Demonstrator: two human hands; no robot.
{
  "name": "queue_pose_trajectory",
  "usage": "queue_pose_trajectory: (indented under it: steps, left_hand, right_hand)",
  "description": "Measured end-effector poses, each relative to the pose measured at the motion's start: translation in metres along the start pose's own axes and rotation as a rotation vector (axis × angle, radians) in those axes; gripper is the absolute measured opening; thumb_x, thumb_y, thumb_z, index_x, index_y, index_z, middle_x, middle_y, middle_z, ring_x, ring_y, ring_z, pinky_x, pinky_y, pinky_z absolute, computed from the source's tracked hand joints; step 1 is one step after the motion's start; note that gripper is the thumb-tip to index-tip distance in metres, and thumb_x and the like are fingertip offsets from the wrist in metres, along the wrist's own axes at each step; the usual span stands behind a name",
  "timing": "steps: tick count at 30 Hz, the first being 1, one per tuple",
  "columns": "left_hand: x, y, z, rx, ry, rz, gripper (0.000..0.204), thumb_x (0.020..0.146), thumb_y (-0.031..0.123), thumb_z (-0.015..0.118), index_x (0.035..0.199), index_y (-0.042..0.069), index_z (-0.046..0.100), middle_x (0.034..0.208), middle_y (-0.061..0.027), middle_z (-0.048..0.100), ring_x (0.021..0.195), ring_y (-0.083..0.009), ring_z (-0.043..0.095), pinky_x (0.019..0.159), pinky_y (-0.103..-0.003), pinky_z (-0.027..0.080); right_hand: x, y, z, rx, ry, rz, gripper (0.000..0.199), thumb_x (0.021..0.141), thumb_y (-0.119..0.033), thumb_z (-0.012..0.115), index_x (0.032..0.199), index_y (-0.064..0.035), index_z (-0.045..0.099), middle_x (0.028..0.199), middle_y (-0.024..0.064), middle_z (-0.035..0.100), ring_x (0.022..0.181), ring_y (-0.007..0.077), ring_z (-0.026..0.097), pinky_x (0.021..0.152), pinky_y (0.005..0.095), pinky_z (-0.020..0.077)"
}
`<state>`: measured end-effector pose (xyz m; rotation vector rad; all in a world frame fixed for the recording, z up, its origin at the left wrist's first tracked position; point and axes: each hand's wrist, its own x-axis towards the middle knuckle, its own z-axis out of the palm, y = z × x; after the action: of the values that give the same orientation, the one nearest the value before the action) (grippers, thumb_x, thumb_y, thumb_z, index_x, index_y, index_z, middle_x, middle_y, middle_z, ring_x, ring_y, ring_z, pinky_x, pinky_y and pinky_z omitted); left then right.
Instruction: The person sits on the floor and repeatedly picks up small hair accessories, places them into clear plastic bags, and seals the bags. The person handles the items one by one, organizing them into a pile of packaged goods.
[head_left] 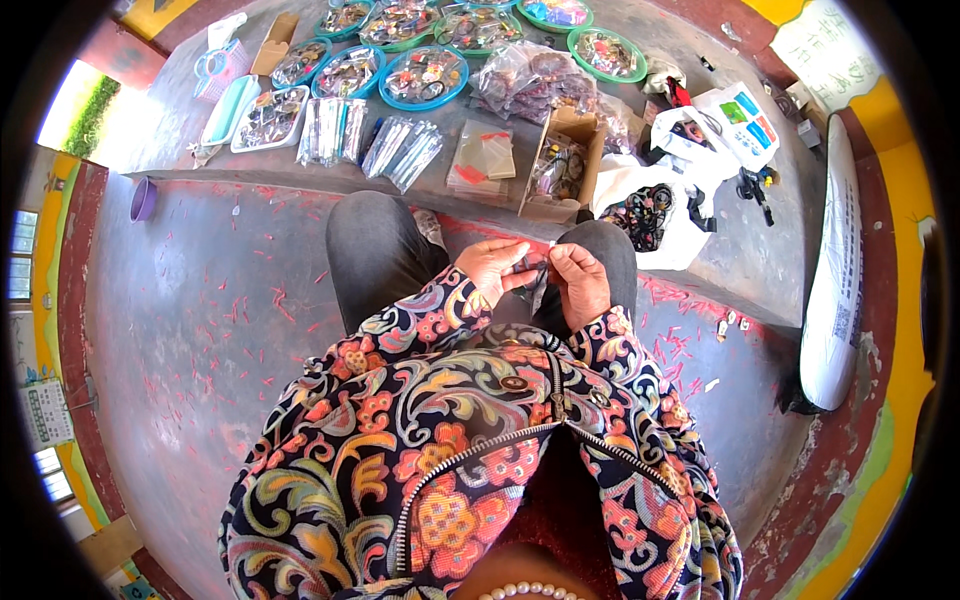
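My left hand [486, 270] and my right hand [582, 284] are close together above my lap, between my knees. The right thumb and fingers are pinched, with a tiny whitish tip showing above them. The left fingers are bent toward the right hand, thumb near them. Between the hands hangs a thin dark, partly shiny strip [538, 294], too small to name. Just beyond them, an open cardboard box [592, 180] holds small mixed items. Left of the box lies a stack of clear plastic bags [482, 165] with red on it.
On the raised ledge stand blue and green baskets [424, 104] of small packaged items, bundles of clear packets [402, 152] and a white tray [270, 147]. A white bag [672, 245] holds dark cords. Red scraps litter the floor [200, 340]; a purple bucket [143, 201] sits left.
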<state>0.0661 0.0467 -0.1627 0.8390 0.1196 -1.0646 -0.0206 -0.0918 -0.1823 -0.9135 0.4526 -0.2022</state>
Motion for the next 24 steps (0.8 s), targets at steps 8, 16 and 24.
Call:
queue_pose_trajectory:
  steps: [8,16,24]
  left_hand:
    - [-0.002,-0.002,0.003,0.043,0.045,-0.006,0.015,0.085,0.009,0.051,0.092,-0.002,0.056,0.096,-0.0120,0.058,0.092,-0.0201,0.057,0.078,-0.034,0.050]
    - [-0.002,-0.005,-0.002,0.014,-0.093,0.008,0.017,0.086,0.006,0.048,0.097,-0.005,0.054,0.097,-0.0128,0.057,0.093,-0.0222,0.056,0.082,-0.036,0.049]
    - [-0.002,-0.005,-0.004,0.007,-0.118,0.026,0.017,0.086,0.005,0.047,0.097,-0.005,0.054,0.098,-0.0130,0.057,0.093,-0.0229,0.056,0.082,-0.036,0.049]
  right_hand:
    - [-0.003,-0.008,0.007,-0.216,0.052,-0.076,0.010,0.077,-0.015,0.064,0.075,-0.0054,0.060,0.069,-0.0030,0.057,0.059,0.0046,0.045,0.055,0.0185,0.0353]
    - [0.001,-0.003,-0.003,-0.018,0.051,0.037,0.015,0.080,-0.018,0.061,0.074,-0.0046,0.059,0.069,-0.0012,0.057,0.058,0.0059,0.046,0.055,0.0186,0.0360]
    - [0.002,-0.001,-0.002,-0.039,0.057,0.011,0.016,0.080,-0.019,0.061,0.074,-0.0040,0.059,0.068,-0.0010,0.056,0.057,0.0061,0.046,0.054,0.0191,0.0364]
